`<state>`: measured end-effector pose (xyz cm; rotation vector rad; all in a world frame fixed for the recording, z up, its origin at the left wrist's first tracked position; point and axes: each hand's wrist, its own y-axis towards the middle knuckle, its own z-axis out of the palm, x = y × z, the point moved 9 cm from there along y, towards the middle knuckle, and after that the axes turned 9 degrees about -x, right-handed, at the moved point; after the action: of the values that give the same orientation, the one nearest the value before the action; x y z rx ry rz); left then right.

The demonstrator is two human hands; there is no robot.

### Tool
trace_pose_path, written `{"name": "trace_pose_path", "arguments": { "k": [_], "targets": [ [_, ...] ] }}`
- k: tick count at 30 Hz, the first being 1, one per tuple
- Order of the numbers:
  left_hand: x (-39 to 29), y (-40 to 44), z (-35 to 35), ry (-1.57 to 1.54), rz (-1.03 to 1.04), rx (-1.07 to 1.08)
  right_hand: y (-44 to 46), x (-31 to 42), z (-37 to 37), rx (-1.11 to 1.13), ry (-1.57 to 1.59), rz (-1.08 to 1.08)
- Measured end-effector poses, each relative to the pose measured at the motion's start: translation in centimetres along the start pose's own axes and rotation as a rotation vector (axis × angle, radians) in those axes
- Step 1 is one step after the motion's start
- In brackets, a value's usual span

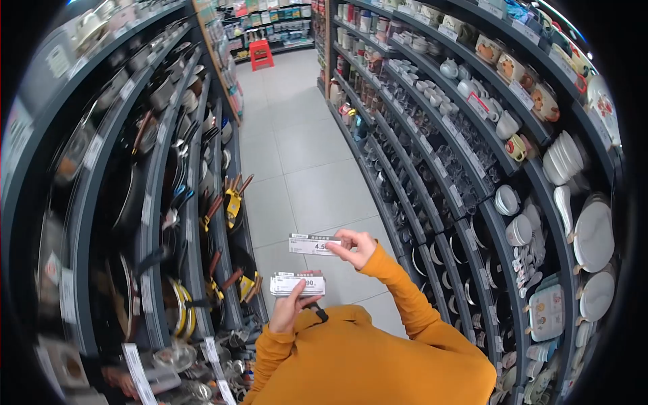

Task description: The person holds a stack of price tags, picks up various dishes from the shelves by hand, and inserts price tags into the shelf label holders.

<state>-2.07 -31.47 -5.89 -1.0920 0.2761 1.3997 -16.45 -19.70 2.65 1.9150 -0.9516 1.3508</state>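
Near the centre of the head view, my left hand (289, 308) is closed on a stack of white price labels (285, 285), its thumb lying over the top one. Above it and to the right, my right hand (355, 250) pinches a single price label (307, 245) by its right end. This label has a dark strip along its top edge and a large printed price partly under the fingers. A small gap separates it from the stack below.
Shelves of pans and pots (128, 202) line the left side. On the right, shelves hold cups (506, 125), bowls (518, 231) and plates (594, 233). A tiled aisle floor (273, 158) leads to a red stool (260, 55) at the far end.
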Motion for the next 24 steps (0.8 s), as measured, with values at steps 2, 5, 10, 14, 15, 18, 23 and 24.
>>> {"name": "trace_pose_path", "arguments": {
  "k": [2,5,10,14,15,18,23,24],
  "targets": [
    [-4.6,4.2,1.4,0.040,0.035,0.090,3.8,-0.8,-1.6,-0.084,0.087,0.024],
    [-9.8,10.8,3.4,0.078,0.012,0.157,8.6,-3.1,-3.7,-0.152,0.129,0.099],
    [-14.6,19.8,6.7,0.041,-0.031,0.164,16.3,-5.1,-6.9,-0.237,0.234,0.176],
    [-15.9,27.9,9.6,0.035,-0.064,0.184,23.6,-7.0,-11.0,-0.296,0.249,0.184],
    [-16.2,30.0,10.4,0.049,-0.075,0.193,25.7,-7.4,-12.4,-0.313,0.236,0.179],
    [-17.7,35.4,12.4,0.076,-0.109,0.194,31.5,-8.0,-16.1,-0.335,0.281,0.176],
    [-21.2,44.4,14.0,0.099,-0.116,0.197,41.5,-8.1,-22.7,-0.453,0.371,0.062],
    [-21.4,46.0,14.1,0.087,-0.131,0.178,43.2,-7.2,-24.2,-0.502,0.389,0.040]
  ]
}}
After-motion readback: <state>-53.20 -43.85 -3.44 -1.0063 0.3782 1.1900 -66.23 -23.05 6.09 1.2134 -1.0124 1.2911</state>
